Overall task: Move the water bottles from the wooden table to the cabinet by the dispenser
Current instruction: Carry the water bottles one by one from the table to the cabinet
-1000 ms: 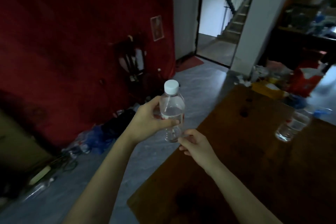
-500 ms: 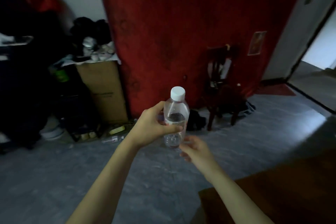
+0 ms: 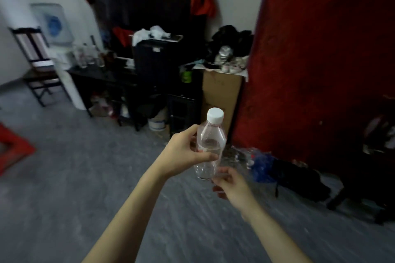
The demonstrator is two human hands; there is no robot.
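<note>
I hold a clear water bottle (image 3: 210, 147) with a white cap upright in front of me, over the grey floor. My left hand (image 3: 183, 151) grips its middle from the left. My right hand (image 3: 229, 181) sits just below and to the right, its curled fingertips holding the bottle's base. Across the room, at the upper left, stands the dark cabinet (image 3: 96, 76) with several bottles (image 3: 85, 56) on top. Next to it on the left is the white water dispenser (image 3: 56, 24) with its blue jug.
A dark chair (image 3: 36, 66) stands left of the dispenser. A cardboard box (image 3: 222, 92) piled with clothes sits by the red wall (image 3: 320, 49). Bags and plastic litter (image 3: 265, 166) lie at the wall's foot, another dark chair (image 3: 372, 177) at far right. Something red (image 3: 12, 149) lies at the left edge.
The view has swung left, away from the wooden table, which has left the picture. The cabinet and dispenser have come into sight. Both hands keep the same hold on the bottle.
</note>
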